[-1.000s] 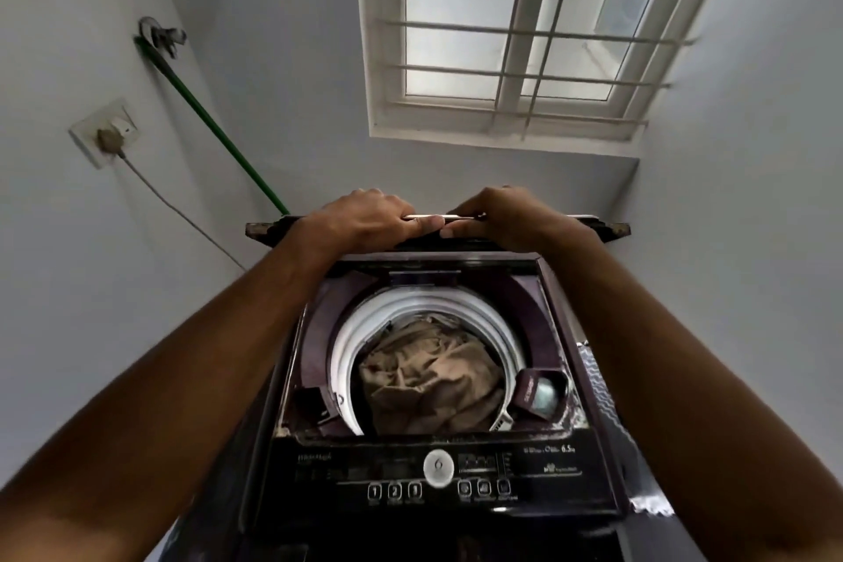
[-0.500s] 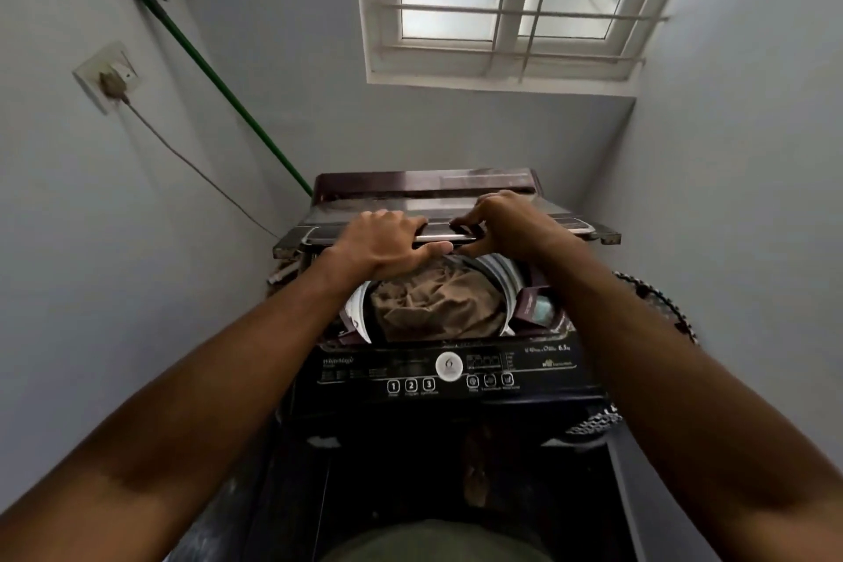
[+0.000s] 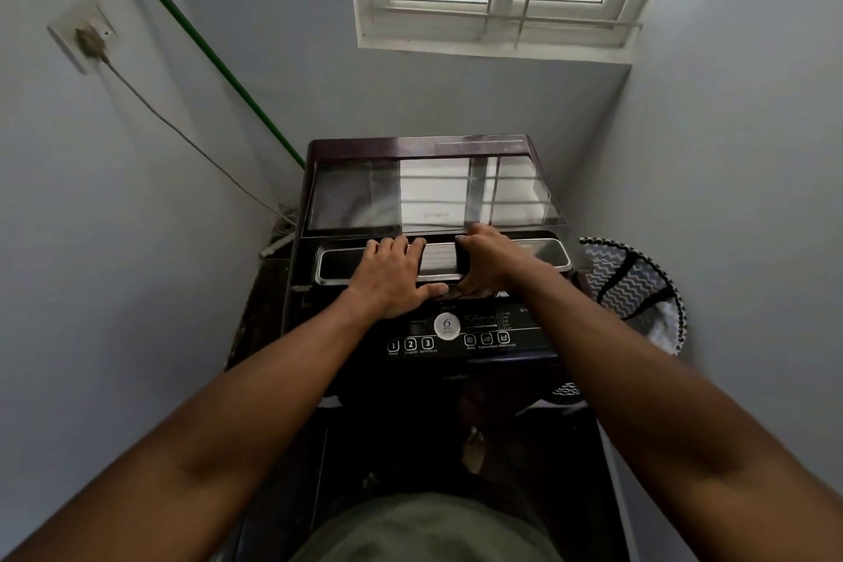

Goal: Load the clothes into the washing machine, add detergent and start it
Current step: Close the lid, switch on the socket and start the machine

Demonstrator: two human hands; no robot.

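Head-camera view looked down on a dark maroon washing machine (image 3: pixel 438 151) wedged into a narrow corner. Its folding glass lid (image 3: pixel 433 201) lay nearly flat over the tub, hiding whatever was inside. The left hand (image 3: pixel 397 274) rested palm-down on the lid's front panel, fingers straight and spread. The right hand (image 3: pixel 490 258) curled round the lid's front edge beside it, thumb underneath. Just below the hands sat the control panel (image 3: pixel 456 333). A patterned laundry basket (image 3: pixel 634 287) stood to the machine's right, and a green hose (image 3: pixel 214 59) ran down the wall.
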